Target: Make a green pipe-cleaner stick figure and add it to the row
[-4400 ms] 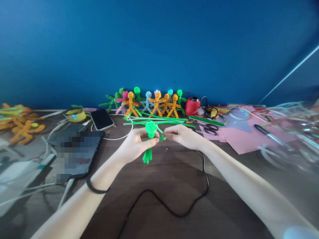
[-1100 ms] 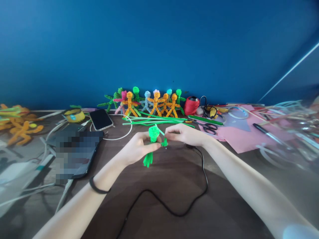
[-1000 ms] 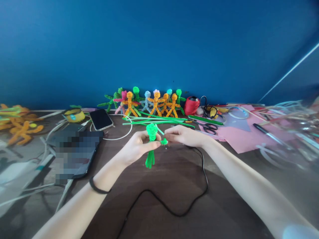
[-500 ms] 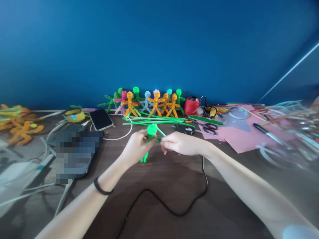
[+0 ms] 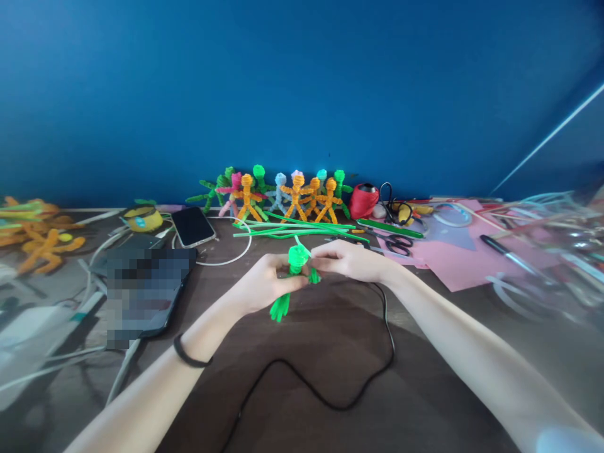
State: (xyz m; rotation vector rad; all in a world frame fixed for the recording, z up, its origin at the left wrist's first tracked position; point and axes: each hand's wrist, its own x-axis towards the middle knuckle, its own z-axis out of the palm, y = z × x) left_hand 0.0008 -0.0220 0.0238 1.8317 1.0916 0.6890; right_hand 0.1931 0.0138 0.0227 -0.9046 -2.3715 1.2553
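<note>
A bright green pipe-cleaner figure [image 5: 297, 260] is pinched between the thumb and fingers of my left hand [image 5: 267, 283]. Its round wound head points up, and its legs hang below my thumb. A short green arm sticks out to the right. From the head a pale green pipe-cleaner end [image 5: 301, 244] runs toward my right hand [image 5: 342, 258], whose fingertips are closed on it beside the figure. Exactly where the fingertips grip is partly hidden. Behind my hands lie several loose green pipe cleaners [image 5: 292, 229].
Several finished pipe-cleaner figures [image 5: 297, 189] stand along the blue wall. A phone [image 5: 192, 227] and a dark pixelated device [image 5: 174, 296] lie left. Right are scissors [image 5: 399, 243], pink paper [image 5: 455, 264] and a pen [image 5: 495, 245]. A black cable [image 5: 330, 406] crosses the front of the table.
My left hand has shifted slightly right with the figure. My right hand has risen from the figure's arm side to the pale strand near the head, leaving the short green arm in view.
</note>
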